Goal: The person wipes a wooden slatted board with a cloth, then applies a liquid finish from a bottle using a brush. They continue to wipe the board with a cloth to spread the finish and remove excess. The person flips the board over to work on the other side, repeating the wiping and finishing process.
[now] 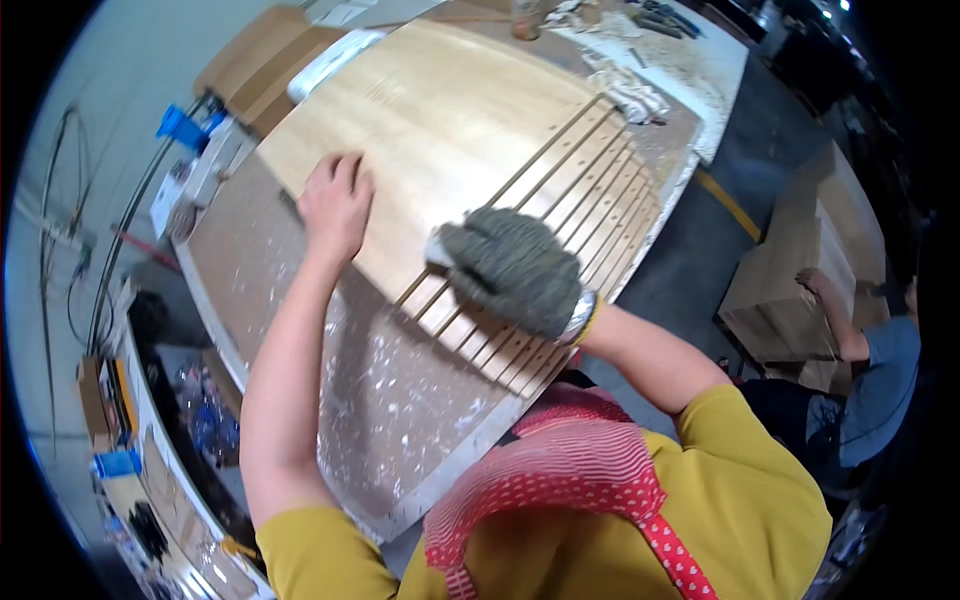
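Note:
A large pale wooden panel (430, 130) with rounded edges lies on the worktable, with several dark parallel grooves and small holes across its near right part. My bare left hand (338, 205) rests on the panel's left edge, its fingers stretched out over the surface. My right hand (515, 270), in a grey knit glove, is closed and presses down over the grooved part. Something small and whitish shows at its fingers, too hidden to name. A dark narrow object (289, 203) lies beside my left hand.
The paint-spotted worktable (390, 420) extends under the panel. A crumpled rag (632, 92) lies by its far right corner, with tools (665, 18) farther back. Cardboard boxes (800, 270) stand at the right, where another person (865, 380) works. A cluttered shelf (165, 480) is on the left.

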Demonstrator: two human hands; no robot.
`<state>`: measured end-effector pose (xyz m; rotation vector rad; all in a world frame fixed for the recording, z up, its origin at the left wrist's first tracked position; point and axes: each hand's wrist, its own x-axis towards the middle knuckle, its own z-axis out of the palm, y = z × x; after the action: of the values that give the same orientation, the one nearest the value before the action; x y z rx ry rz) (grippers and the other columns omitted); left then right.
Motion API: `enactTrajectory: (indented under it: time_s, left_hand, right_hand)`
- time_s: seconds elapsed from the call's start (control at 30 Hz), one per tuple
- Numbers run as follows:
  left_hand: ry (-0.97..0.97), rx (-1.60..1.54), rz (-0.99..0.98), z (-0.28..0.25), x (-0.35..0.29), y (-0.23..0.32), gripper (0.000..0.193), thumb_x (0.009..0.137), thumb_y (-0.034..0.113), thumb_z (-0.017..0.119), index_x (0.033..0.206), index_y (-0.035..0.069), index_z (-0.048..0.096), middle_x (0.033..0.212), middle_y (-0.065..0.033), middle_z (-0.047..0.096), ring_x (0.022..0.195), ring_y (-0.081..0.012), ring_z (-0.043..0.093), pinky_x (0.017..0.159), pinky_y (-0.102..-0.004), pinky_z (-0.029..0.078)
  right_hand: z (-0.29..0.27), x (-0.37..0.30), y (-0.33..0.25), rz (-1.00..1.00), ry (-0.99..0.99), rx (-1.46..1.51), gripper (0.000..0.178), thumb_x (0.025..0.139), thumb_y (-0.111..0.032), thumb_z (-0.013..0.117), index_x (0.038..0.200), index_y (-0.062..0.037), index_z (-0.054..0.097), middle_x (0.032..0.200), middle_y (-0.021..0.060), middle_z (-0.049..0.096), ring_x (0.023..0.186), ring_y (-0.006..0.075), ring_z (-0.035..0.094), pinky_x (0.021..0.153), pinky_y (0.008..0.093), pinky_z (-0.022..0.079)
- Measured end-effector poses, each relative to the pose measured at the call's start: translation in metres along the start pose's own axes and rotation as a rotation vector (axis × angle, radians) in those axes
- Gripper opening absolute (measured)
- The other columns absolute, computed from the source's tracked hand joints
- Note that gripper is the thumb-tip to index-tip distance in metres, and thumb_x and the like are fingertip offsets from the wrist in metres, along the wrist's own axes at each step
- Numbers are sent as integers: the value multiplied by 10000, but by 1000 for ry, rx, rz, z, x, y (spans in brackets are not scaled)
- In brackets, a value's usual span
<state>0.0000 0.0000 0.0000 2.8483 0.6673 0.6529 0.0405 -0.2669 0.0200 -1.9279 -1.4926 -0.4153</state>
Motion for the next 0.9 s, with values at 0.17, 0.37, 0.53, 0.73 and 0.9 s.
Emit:
enactTrajectory:
  time_s: [0.17,0.37,0.53,0.73,0.9]
  left_hand:
    - [18,-37,-10,5,-2,14,381,911,319,512,1249,156,572,1295,-99,516,1214,-298,477,1017,-450,338]
    - [-10,-25,24,-1,1,9,384,923,299,514,1264,126,558,1308,-124,503,1222,-312,471,1013,-424,352]
    - [-44,-5,56,3,4,9,354,949,262,495,1262,109,553,1307,-133,502,1213,-320,481,996,-403,394]
    - [-80,76,130,-10,4,18,355,963,223,460,1292,105,524,1294,-137,511,1193,-325,494,1004,-388,389]
    - [-88,188,94,-9,6,20,351,964,230,452,1287,114,527,1294,-126,511,1180,-322,497,1002,-388,386]
  right_hand:
    - [-40,-7,82,38,-14,-129,377,883,-292,550,1145,-30,619,1039,161,627,965,318,595,878,425,470]
    - [-82,2,201,172,132,-168,378,898,-369,591,1099,-56,657,946,149,630,935,314,600,846,407,478]
    - [-103,-25,343,305,299,-173,360,848,-301,685,1115,-63,643,1025,138,644,958,305,618,881,362,480]
    - [-143,-48,354,860,323,536,426,934,-285,591,1275,-39,525,1021,120,642,727,167,622,664,290,534]
    - [-139,-108,433,1188,410,1294,341,919,-211,614,1214,-50,557,1062,95,637,874,186,628,686,271,536]
